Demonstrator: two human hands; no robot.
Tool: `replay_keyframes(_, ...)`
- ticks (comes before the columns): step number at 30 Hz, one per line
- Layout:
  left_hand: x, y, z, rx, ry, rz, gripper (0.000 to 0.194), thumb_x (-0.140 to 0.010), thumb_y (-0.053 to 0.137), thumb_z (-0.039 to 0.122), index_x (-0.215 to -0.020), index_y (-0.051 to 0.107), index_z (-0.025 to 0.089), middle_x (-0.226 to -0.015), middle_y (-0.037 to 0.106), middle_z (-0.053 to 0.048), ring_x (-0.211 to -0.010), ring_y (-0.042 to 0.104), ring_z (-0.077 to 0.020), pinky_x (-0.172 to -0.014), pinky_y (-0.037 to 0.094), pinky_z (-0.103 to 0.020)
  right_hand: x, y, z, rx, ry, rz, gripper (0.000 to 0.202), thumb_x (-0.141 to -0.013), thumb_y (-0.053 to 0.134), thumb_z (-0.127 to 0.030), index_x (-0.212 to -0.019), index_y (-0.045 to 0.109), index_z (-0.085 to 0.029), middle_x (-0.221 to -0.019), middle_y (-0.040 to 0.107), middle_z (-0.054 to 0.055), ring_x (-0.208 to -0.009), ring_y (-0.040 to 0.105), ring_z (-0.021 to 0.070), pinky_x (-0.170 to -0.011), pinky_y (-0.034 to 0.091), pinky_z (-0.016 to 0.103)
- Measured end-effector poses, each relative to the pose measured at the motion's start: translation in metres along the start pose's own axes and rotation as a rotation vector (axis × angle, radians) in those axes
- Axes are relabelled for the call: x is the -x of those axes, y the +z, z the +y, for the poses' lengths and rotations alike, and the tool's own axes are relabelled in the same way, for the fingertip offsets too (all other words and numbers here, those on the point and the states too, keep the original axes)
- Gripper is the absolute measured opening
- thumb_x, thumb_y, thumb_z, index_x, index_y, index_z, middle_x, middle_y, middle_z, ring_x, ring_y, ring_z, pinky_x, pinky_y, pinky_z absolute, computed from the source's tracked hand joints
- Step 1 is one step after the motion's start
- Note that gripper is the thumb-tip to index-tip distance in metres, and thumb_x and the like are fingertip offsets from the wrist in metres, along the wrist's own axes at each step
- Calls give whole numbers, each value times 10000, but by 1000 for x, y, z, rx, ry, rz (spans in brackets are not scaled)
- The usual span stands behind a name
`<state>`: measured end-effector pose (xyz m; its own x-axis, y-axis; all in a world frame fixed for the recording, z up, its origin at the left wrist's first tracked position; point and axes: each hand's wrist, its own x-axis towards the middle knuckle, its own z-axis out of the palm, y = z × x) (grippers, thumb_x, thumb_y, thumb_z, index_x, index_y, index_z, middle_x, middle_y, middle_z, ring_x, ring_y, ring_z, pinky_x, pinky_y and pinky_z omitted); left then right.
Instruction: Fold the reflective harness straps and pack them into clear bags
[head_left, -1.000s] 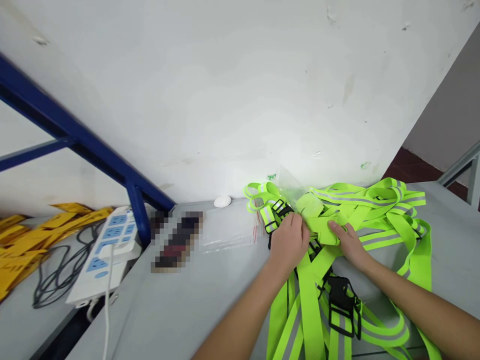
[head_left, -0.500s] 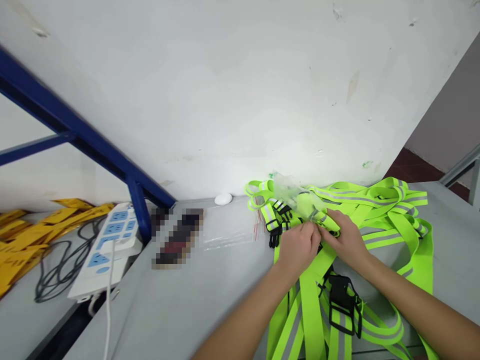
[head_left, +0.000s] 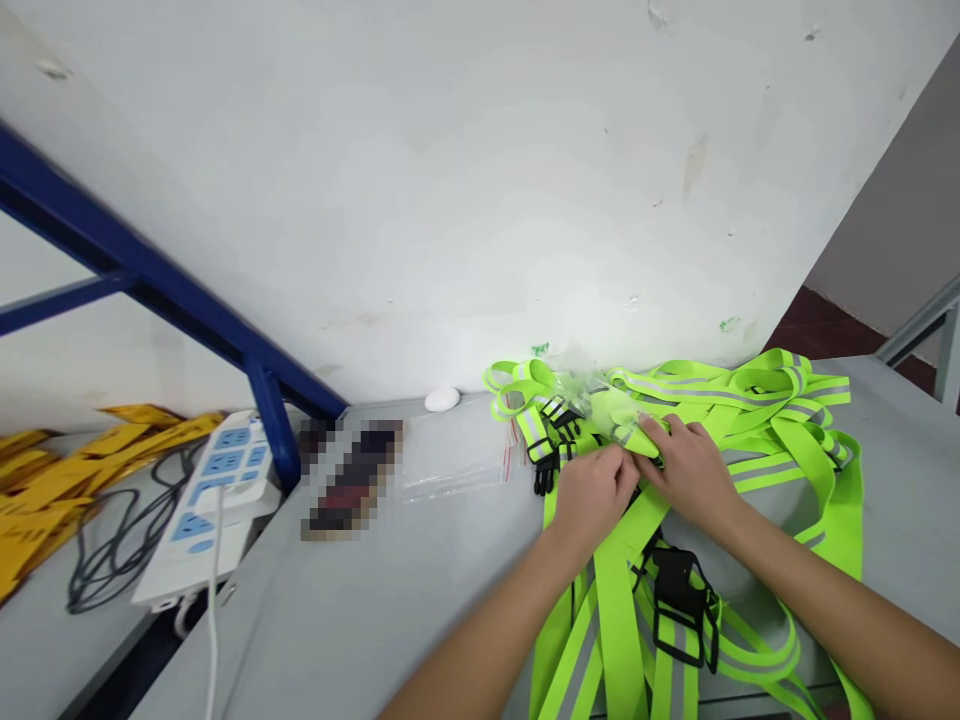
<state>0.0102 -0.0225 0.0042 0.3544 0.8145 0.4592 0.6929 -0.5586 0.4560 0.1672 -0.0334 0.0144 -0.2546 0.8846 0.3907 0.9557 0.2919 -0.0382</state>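
A clear plastic bag (head_left: 581, 383) with folded neon-green strap inside lies in front of my hands. My left hand (head_left: 598, 492) is closed at the near end of the bag, its fingers curled and pinching the edge. Beside it, my right hand (head_left: 686, 465) is wrapped round the green strap bundle (head_left: 637, 436) at the bag's mouth. Under and around both hands spreads a heap of neon-green reflective straps (head_left: 750, 400) with grey stripes. A large black buckle (head_left: 679, 590) lies among them below my hands, and small black clips (head_left: 547, 465) sit at the left.
Flat clear zip bags (head_left: 457, 455) lie left of the straps, near a white oval object (head_left: 442, 399). A white power strip (head_left: 214, 510), dark cable (head_left: 120, 545) and yellow straps (head_left: 97, 465) are farther left, past a blue metal frame (head_left: 270, 420). A white wall (head_left: 465, 200) rises behind.
My right hand's fingers have shifted forward over the green strap bundle. The plastic bag has sunk lower and bunched up. The view has turned slightly.
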Motion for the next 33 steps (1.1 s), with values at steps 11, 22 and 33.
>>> replay_keyframes(11,1,-19,-3,264,-156,-17,327,-880,489,313,-575,437,210,-497,397,47,-474,411,-111,-506,304,-249,-2,9,27,2,-344,97,425,-736,595,-122,-1156,623,-181,-963,633,106,-883,596,237,-1026,316,456)
replay_keyframes(22,-9,-22,-15,66,238,-50,152,-944,497,240,-976,645,253,-1086,662,-30,-1046,519,-210,-894,387,-373,-1,11,21,10,-465,205,249,-815,512,-89,-930,689,-220,-917,628,66,-773,578,175,-979,345,410)
replay_keyframes(33,-9,-14,-19,-32,208,28,201,-950,470,206,-859,649,222,-975,696,-47,-943,529,-213,-800,373,-374,0,15,25,41,-388,147,448,-715,576,-88,-1135,643,-228,-906,616,60,-779,557,184,-801,311,352)
